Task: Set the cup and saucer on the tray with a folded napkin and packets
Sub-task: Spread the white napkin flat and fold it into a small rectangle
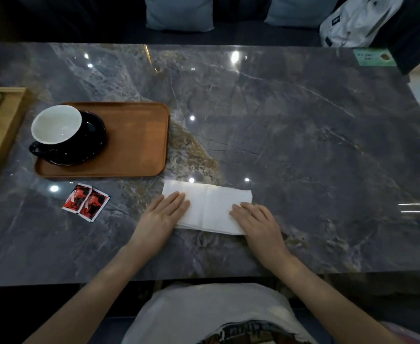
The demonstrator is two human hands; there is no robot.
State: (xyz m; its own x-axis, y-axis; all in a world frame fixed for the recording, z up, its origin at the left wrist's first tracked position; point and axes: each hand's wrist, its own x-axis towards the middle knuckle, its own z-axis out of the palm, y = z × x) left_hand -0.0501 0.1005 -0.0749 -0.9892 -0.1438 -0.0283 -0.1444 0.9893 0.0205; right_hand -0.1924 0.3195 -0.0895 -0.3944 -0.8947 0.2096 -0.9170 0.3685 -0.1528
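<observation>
both palms flat and open on the white napkin (207,208), left hand (165,211) at one end, right hand (256,219) at the other, gripping nothing. napkin just right of and nearer than the tray (139,140); cup (56,125) and saucer (92,135) on the tray's left half; packets (86,201) just below it. could spring open if lifted loosely; could nudge the cup if slid in carelessly. right half of tray bare, plenty of room.

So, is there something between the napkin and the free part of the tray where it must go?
Nothing visible blocks it. The napkin lies flat under both hands, just right of the tray's near corner. The cup and saucer fill the tray's left side, and the packets lie off to the left.
</observation>
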